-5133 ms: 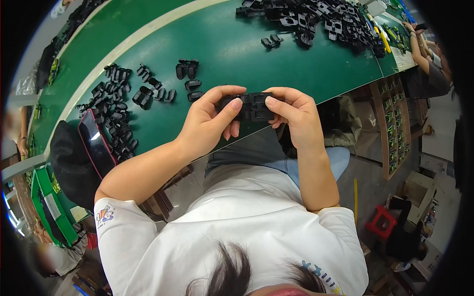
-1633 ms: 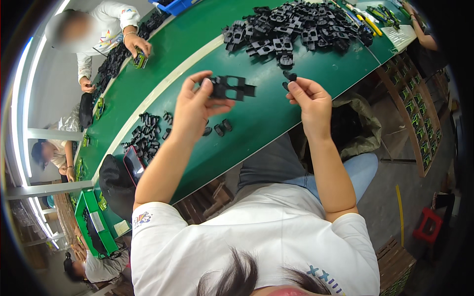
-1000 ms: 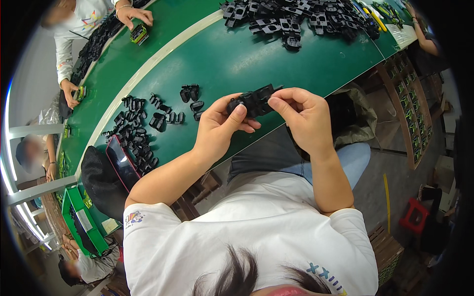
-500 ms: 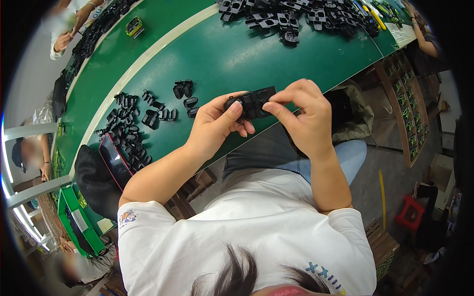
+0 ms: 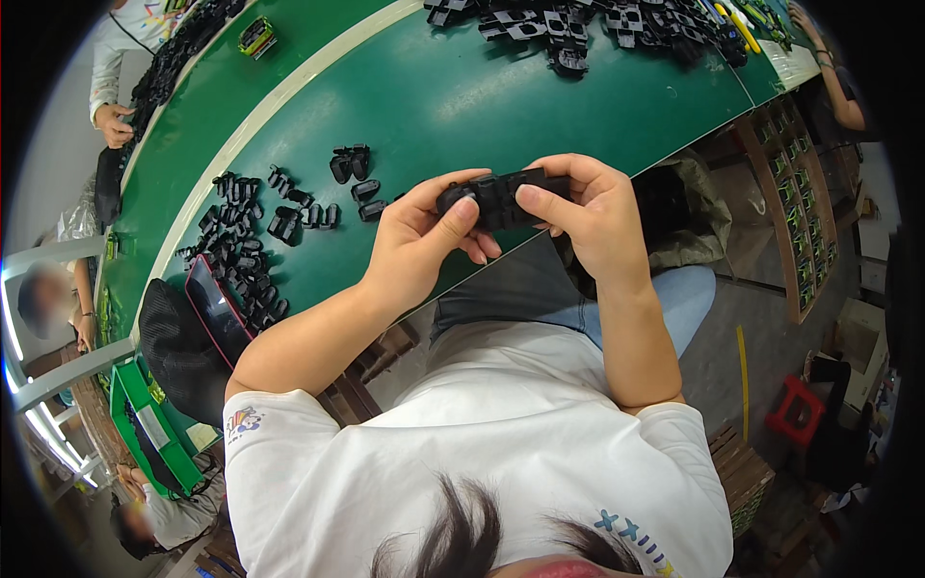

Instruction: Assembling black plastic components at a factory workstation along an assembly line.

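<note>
Both my hands hold one black plastic part (image 5: 503, 196) just above the near edge of the green table (image 5: 462, 87). My left hand (image 5: 421, 241) grips its left end, thumb pressed on top. My right hand (image 5: 588, 207) pinches the right end with thumb and fingers. The part is flat and ribbed, roughly level. Small black clips (image 5: 352, 173) lie on the table just left of my left hand.
A big pile of black parts (image 5: 578, 24) lies at the table's far right. Several small black pieces (image 5: 241, 241) are spread at the left, beside a phone (image 5: 217, 308) and a black cap (image 5: 169, 352). Another person's hands (image 5: 116, 120) work at the far left. Shelves (image 5: 785, 193) stand at right.
Earlier my hands reached out over the table with the part held apart. They have since come together at the near edge, and both now grip the part.
</note>
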Demonstrator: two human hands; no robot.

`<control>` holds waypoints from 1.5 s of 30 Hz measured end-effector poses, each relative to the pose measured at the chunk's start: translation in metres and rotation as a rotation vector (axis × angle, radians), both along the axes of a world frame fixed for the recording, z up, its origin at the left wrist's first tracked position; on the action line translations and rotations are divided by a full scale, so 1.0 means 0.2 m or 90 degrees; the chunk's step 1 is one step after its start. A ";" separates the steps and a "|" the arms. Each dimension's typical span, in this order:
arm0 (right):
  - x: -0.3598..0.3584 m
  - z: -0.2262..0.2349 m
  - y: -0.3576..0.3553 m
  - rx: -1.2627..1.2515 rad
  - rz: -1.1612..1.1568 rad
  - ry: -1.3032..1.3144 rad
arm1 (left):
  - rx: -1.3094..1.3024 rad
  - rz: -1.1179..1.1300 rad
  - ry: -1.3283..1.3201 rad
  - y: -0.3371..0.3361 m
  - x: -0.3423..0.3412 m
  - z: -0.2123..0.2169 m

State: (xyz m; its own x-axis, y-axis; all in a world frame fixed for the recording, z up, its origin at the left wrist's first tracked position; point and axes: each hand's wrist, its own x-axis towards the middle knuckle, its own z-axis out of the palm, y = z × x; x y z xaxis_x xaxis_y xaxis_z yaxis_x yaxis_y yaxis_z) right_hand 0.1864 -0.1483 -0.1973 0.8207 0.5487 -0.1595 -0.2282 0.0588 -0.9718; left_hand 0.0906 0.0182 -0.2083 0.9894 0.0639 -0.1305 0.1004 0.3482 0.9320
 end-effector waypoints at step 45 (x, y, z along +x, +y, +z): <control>0.02 -0.09 -0.04 -0.001 0.068 0.067 | -0.080 -0.025 0.048 0.04 0.03 -0.05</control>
